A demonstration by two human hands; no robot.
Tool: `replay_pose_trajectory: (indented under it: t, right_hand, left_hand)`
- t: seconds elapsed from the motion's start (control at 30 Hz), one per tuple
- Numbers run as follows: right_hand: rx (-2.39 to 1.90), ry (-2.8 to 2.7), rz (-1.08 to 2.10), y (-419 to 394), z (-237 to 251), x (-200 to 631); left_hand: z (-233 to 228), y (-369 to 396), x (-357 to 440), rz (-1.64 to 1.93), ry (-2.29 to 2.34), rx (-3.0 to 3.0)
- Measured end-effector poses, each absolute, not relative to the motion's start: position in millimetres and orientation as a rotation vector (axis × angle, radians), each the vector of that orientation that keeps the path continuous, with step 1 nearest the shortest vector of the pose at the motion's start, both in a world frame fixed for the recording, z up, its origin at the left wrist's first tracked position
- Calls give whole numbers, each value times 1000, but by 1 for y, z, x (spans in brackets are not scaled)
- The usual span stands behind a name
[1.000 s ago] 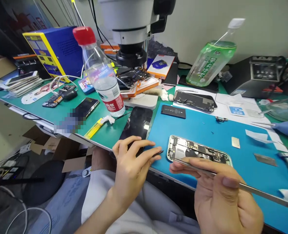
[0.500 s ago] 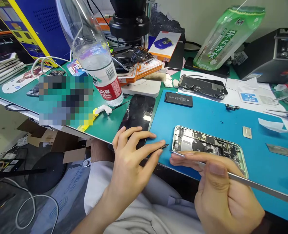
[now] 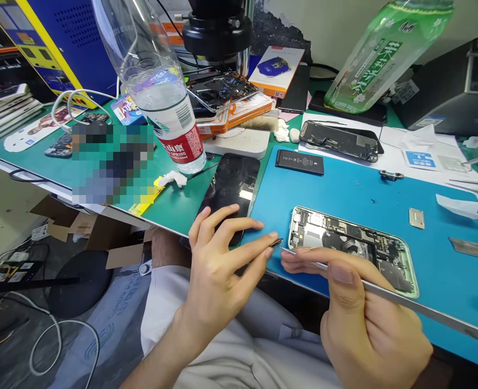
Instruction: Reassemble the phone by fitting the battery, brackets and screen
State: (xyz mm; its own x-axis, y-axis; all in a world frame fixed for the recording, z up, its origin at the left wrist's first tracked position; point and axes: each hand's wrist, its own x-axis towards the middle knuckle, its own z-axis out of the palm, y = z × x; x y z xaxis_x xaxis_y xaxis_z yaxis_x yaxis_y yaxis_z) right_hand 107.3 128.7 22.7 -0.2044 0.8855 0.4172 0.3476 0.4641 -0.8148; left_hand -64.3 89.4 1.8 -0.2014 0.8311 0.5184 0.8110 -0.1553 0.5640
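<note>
Between thumb and forefinger, my left hand [image 3: 218, 265] pinches a small dark part [image 3: 277, 242] over the near edge of the blue mat. My right hand [image 3: 368, 313] is closed around a long, slim metal tool [image 3: 421, 309], whose fine tip meets or nearly meets that part; whether it is one blade or a pair of tweezers I cannot tell. Behind my right fingers lies an opened phone [image 3: 344, 233] with a pale green frame and its circuit boards bare. My fingers cover part of its lower edge. A black phone screen [image 3: 233, 181] lies beyond my left hand.
On the blue mat [image 3: 340, 190] lie a black battery [image 3: 299, 162], a small camera-like part [image 3: 391, 175] and metal plates [image 3: 416, 218]. Behind it rests a removed screen assembly [image 3: 338, 140]. A water bottle [image 3: 174, 119] and a green drink bottle [image 3: 388, 59] stand farther back.
My right hand has shifted slightly left, bringing the tool's tip up to the small part. My left hand keeps its pinch. The whole view has shifted a little.
</note>
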Motion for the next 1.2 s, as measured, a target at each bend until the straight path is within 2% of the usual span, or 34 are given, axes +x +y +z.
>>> replay_pose_trajectory:
  t: [0.57,1.2]
  right_hand:
    - [-932,-1881,637,134,22,111]
    - [-855,-1877,702,136,20,115]
  left_hand:
    - [3,90,-64,1384,2013,1962]
    - [2,90,-63,1393,2002,1970]
